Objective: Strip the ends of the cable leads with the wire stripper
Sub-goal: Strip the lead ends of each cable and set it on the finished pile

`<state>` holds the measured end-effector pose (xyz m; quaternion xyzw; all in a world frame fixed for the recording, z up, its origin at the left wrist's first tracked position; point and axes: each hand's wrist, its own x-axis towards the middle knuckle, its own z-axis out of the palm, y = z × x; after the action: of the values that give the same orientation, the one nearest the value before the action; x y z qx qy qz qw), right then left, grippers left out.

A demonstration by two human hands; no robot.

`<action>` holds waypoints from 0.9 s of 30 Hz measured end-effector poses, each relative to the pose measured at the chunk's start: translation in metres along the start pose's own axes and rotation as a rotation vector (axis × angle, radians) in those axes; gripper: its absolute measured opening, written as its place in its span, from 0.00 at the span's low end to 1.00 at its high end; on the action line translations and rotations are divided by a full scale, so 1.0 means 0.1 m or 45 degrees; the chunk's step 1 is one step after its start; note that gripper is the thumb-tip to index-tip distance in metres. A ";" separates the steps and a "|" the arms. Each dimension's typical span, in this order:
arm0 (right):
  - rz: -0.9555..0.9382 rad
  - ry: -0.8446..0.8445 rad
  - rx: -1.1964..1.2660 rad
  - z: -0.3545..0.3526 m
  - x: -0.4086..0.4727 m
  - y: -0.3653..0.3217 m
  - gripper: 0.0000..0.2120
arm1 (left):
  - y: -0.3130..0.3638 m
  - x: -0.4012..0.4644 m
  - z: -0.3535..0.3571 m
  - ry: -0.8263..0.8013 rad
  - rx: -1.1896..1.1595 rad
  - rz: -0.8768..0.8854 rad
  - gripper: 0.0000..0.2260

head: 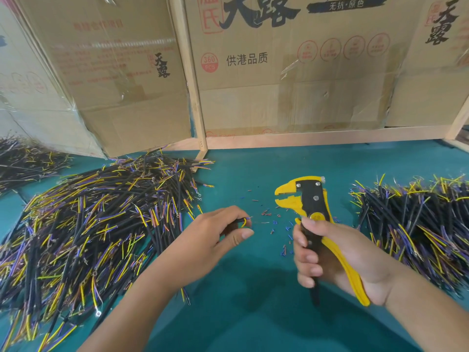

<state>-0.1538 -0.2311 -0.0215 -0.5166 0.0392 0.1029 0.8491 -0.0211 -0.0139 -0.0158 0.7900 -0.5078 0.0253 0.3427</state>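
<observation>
Cable lead and wire stripper held apart over the green bench (253, 313).

Heaps of cables (83, 224) lay outside each hand, cardboard boxes (279, 72) beyond, insulation scraps (276, 224) between them. The left hand (215, 235) pinched a cable lead (243, 221), its end pointing right. The right hand (337, 260) gripped the wire stripper (312, 212), upright, jaws parted facing left.

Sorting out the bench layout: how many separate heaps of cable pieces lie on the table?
3: a big heap at left, a smaller heap at the far left edge, and one at right. More may lie out of frame.
</observation>
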 end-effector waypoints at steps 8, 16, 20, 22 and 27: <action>0.040 0.016 -0.016 -0.04 0.08 0.09 0.17 | 0.01 -0.01 -0.02 -0.045 0.127 -0.007 0.09; 0.075 -0.038 -0.024 -0.14 0.14 0.15 0.16 | 0.02 -0.02 0.01 -0.229 0.103 -0.086 0.18; 0.092 -0.057 0.012 -0.30 0.26 0.23 0.17 | 0.04 -0.01 0.01 -0.062 0.015 -0.161 0.10; 0.111 -0.110 0.033 -0.38 0.29 0.25 0.15 | 0.04 -0.01 0.02 -0.022 0.009 -0.148 0.06; 0.149 -0.130 0.092 -0.51 0.34 0.29 0.14 | 0.05 -0.02 0.06 0.038 0.033 -0.167 0.10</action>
<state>-0.1252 -0.2583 -0.0764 -0.4766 0.0298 0.1771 0.8606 -0.0280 -0.0172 -0.0186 0.8254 -0.4494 0.0209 0.3409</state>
